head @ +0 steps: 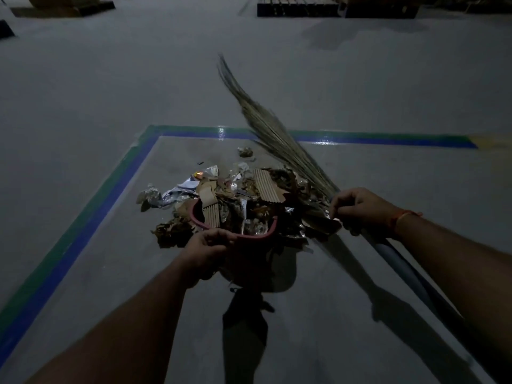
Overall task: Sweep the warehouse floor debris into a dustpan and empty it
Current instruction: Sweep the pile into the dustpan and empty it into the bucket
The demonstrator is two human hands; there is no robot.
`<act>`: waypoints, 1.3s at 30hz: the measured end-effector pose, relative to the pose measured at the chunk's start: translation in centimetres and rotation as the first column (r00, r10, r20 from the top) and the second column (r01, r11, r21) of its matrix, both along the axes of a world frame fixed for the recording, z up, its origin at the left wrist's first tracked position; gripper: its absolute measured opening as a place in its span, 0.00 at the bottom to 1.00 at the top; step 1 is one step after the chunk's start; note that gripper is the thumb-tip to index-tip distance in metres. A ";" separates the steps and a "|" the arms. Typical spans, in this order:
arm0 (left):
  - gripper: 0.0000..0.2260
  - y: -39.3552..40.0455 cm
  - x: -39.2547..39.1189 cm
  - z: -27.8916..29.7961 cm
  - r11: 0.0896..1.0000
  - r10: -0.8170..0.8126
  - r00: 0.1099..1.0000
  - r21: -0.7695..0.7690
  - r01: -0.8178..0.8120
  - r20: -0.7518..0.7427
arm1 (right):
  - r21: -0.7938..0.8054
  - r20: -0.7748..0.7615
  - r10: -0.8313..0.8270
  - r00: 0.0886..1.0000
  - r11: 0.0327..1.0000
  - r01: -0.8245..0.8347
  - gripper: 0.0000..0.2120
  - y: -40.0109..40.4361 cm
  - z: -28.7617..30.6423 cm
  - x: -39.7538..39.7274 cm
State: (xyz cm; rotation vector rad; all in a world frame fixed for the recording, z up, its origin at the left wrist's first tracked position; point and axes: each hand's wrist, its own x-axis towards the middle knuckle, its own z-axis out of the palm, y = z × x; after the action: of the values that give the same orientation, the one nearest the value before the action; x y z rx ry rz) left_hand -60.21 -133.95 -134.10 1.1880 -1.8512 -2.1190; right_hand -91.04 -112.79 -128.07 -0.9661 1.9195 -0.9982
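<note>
Head view, dim light. My left hand (206, 249) grips the near rim of the red dustpan (266, 233), fingers curled over the edge. The dustpan is heaped with debris (250, 202): corrugated cardboard strips, dry brown leaves, crumpled foil and plastic wrappers. The load spills past the rim on the far and left sides; whether the dustpan touches the floor I cannot tell.

My right hand (360, 210) is closed around the broom (279, 135) where the bristles meet the blue handle, just right of the dustpan. The bristles fan up and away beyond the dustpan, blurred, off the floor. The handle runs back toward me, under my right forearm.

More scraps lie on the floor left of the dustpan: a foil wad (151, 194) and white paper. One small crumpled piece (245, 152) sits alone beyond the dustpan.

Edges: a green-and-blue floor stripe (91, 212) runs left of the dustpan, turns a corner and passes behind it. Grey floor (110, 79) is open beyond the stripe. Pallets (297, 6) stand far behind the dustpan at the top edge, well apart from it.
</note>
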 end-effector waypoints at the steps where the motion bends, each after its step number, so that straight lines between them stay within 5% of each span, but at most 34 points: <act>1: 0.14 -0.1 -0.2 -0.4 1.000 0.006 1.000 -0.011 -0.006 0.002 | 0.006 -0.017 -0.006 1.000 1.000 0.006 0.08 -0.3 -0.3 -0.1; 11: 0.16 0.7 -0.9 0.5 0.989 0.100 0.995 -0.102 -0.102 -0.026 | 0.017 -0.075 -0.120 0.990 0.992 0.121 0.10 -1.6 -0.2 2.3; 26: 0.16 16.3 13.4 26.6 0.930 0.367 0.929 0.001 -0.367 0.048 | 0.137 0.106 0.080 0.991 0.986 -0.094 0.13 5.5 23.0 20.2; 39: 0.17 36.4 32.5 37.5 0.600 0.800 0.599 -0.012 -0.800 0.044 | 0.016 0.236 0.511 0.826 0.848 -0.529 0.13 12.2 32.8 39.2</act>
State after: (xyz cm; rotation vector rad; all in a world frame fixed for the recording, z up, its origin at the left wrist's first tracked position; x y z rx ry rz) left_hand -27.74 -97.55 -96.55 1.6551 -0.9535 -1.5516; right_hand -51.88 -100.58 -95.24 -1.1906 1.3808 -0.6636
